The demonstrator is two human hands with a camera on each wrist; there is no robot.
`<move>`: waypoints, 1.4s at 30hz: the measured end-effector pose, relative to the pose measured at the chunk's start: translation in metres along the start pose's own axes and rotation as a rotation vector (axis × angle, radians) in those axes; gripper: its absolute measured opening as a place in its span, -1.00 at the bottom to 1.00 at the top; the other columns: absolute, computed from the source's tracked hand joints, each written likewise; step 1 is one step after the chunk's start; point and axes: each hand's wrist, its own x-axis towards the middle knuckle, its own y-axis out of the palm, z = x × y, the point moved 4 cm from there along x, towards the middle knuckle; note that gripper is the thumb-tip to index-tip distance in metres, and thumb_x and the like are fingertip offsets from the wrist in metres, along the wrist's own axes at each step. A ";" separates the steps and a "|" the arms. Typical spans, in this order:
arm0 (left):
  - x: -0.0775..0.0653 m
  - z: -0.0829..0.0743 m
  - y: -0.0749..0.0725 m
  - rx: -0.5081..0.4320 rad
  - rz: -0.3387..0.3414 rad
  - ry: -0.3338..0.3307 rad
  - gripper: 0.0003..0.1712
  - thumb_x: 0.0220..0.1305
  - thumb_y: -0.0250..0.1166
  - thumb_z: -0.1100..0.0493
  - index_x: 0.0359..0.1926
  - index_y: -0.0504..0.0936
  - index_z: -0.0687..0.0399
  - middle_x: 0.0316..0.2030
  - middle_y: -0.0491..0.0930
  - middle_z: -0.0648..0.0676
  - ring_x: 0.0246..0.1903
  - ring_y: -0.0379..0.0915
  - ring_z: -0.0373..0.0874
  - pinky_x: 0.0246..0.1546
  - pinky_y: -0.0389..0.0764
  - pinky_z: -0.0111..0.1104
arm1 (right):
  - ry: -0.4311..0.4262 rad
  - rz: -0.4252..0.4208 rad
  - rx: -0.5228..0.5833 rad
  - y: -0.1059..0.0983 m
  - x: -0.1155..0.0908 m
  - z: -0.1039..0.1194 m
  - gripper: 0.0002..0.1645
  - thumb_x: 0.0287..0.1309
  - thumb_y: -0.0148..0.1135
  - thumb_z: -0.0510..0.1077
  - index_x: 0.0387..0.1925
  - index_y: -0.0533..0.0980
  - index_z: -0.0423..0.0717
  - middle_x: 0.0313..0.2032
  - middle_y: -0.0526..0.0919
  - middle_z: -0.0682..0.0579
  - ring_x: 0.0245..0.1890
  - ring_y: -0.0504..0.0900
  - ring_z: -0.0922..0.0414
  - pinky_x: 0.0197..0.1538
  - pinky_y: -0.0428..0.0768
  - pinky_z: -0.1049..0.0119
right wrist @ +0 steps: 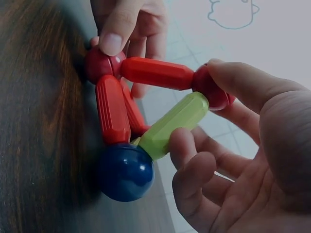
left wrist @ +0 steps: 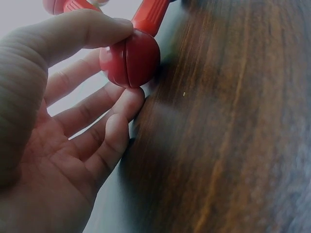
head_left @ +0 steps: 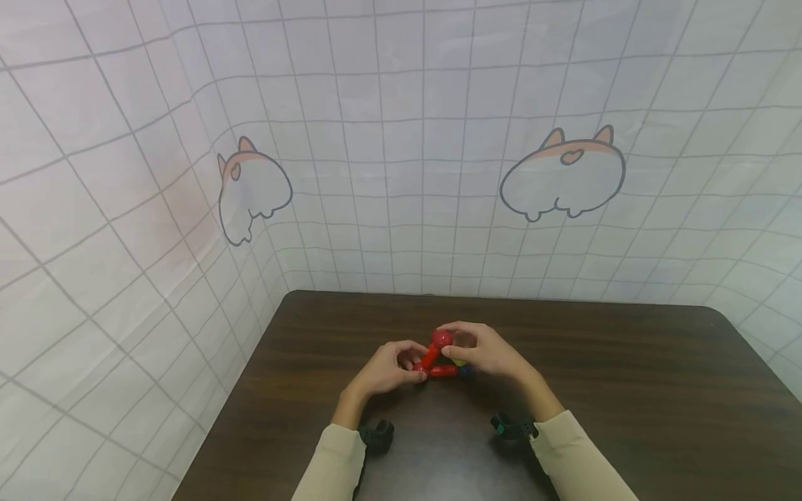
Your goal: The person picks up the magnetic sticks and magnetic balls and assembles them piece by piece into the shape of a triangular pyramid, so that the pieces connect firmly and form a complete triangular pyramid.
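A small frame of magnetic rods and balls stands on the table between my hands. My left hand (head_left: 384, 369) pinches the red ball (left wrist: 130, 59) at its lower left corner between thumb and fingers. At the top, my right hand (head_left: 487, 350) holds another red ball (right wrist: 212, 87), its thumb on one side. A red rod (right wrist: 158, 74) joins those two balls. From the left ball a second red rod (right wrist: 112, 109) runs to a blue ball (right wrist: 126, 172) low by the table. A light green rod (right wrist: 172, 121) links blue ball and top ball. Another red rod (right wrist: 134, 108) shows partly behind.
The dark wood-grain table (head_left: 626, 390) extends around both hands. White grid-patterned cloth (head_left: 401, 139) with cartoon animal drawings hangs behind it and along the left. Dark wrist devices (head_left: 378, 437) sit at both wrists, close over the table.
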 end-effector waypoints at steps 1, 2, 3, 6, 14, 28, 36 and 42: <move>0.000 0.000 0.000 -0.001 0.001 0.000 -0.60 0.22 0.51 0.08 0.08 0.68 -0.10 -0.27 0.63 -0.04 -0.27 0.52 -0.15 -0.27 0.58 -0.34 | 0.004 0.002 -0.006 0.000 0.000 0.000 -0.48 0.33 0.34 0.09 0.27 0.54 0.08 -0.04 0.69 -0.08 -0.40 0.63 0.02 -0.48 0.59 0.20; 0.000 -0.001 0.000 -0.001 0.002 0.000 -0.60 0.22 0.51 0.08 0.09 0.68 -0.10 -0.27 0.63 -0.04 -0.27 0.52 -0.15 -0.27 0.58 -0.34 | 0.007 0.004 -0.012 0.000 0.000 0.000 -0.48 0.33 0.34 0.10 0.26 0.55 0.10 -0.05 0.69 -0.07 -0.41 0.62 0.01 -0.49 0.58 0.19; 0.000 -0.001 0.000 -0.001 0.002 0.000 -0.60 0.22 0.51 0.08 0.09 0.68 -0.10 -0.27 0.63 -0.05 -0.27 0.52 -0.15 -0.27 0.58 -0.34 | 0.007 0.004 -0.016 0.000 0.000 0.000 -0.48 0.34 0.33 0.10 0.26 0.55 0.10 -0.05 0.69 -0.07 -0.41 0.62 0.02 -0.49 0.58 0.18; 0.000 -0.002 -0.001 -0.003 0.004 0.001 -0.59 0.22 0.51 0.08 0.09 0.68 -0.10 -0.27 0.63 -0.04 -0.27 0.52 -0.14 -0.27 0.58 -0.33 | 0.004 0.003 -0.027 -0.001 0.000 0.000 -0.49 0.34 0.32 0.10 0.27 0.55 0.10 -0.06 0.70 -0.06 -0.42 0.60 0.05 -0.49 0.58 0.18; 0.000 -0.001 0.000 0.009 0.008 -0.003 -0.60 0.22 0.51 0.08 0.08 0.69 -0.10 -0.28 0.63 -0.06 -0.28 0.52 -0.16 -0.27 0.58 -0.34 | -0.031 -0.001 0.007 -0.001 0.001 0.001 -0.50 0.34 0.35 0.01 0.26 0.54 0.04 0.02 0.70 -0.11 -0.39 0.61 0.03 -0.46 0.51 0.28; 0.000 -0.004 -0.003 0.004 -0.036 0.017 -0.69 0.24 0.46 0.17 0.01 0.71 -0.06 -0.23 0.67 -0.01 -0.26 0.51 -0.16 -0.28 0.54 -0.32 | -0.059 0.088 0.081 -0.001 0.001 -0.003 -0.42 0.34 0.33 -0.11 0.34 0.44 -0.06 -0.01 0.64 -0.22 -0.53 0.51 0.10 -0.51 0.46 0.33; 0.003 -0.003 -0.006 0.046 -0.074 0.014 -0.77 0.28 0.40 0.20 -0.04 0.72 -0.06 -0.13 0.71 -0.01 -0.11 0.57 -0.15 -0.01 0.56 -0.16 | -0.043 0.113 0.081 -0.012 -0.004 -0.003 -0.45 0.35 0.24 -0.26 0.34 0.42 -0.14 -0.02 0.63 -0.24 -0.37 0.57 -0.15 -0.45 0.56 0.27; 0.003 -0.002 -0.006 0.059 -0.081 0.030 -0.74 0.37 0.31 0.25 0.05 0.68 0.01 -0.06 0.68 0.06 -0.03 0.55 -0.08 0.04 0.55 -0.08 | -0.022 0.062 -0.004 -0.010 -0.001 -0.016 -0.56 0.40 0.24 -0.20 0.26 0.49 -0.17 -0.21 0.65 -0.12 -0.39 0.59 0.00 -0.42 0.57 0.30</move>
